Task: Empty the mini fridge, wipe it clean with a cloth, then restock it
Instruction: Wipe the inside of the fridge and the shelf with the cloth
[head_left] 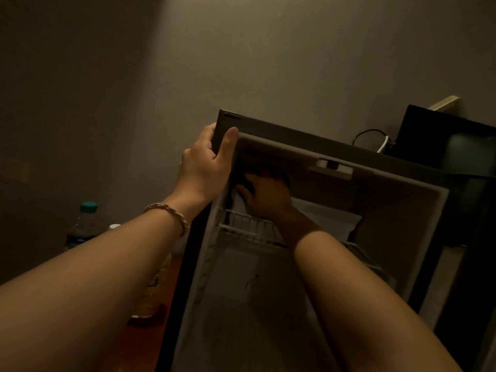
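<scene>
The mini fridge [375,189] stands open below me, its grey inside dim and bare around a wire shelf [249,226]. My left hand [206,167] grips the fridge's top left corner, thumb on the front rim. My right hand [265,194] reaches into the upper left of the compartment, just under the top. Its fingers curl over a dark cloth [248,179] held against the inner wall. Shadow hides the fingertips and most of the cloth.
The black fridge door [456,162] hangs open on the right, with a cable [371,136] behind the fridge. Left of the fridge stand a water bottle with a teal cap [86,224], a white-capped item [115,226] and a yellowish glass container [154,294] on a reddish surface.
</scene>
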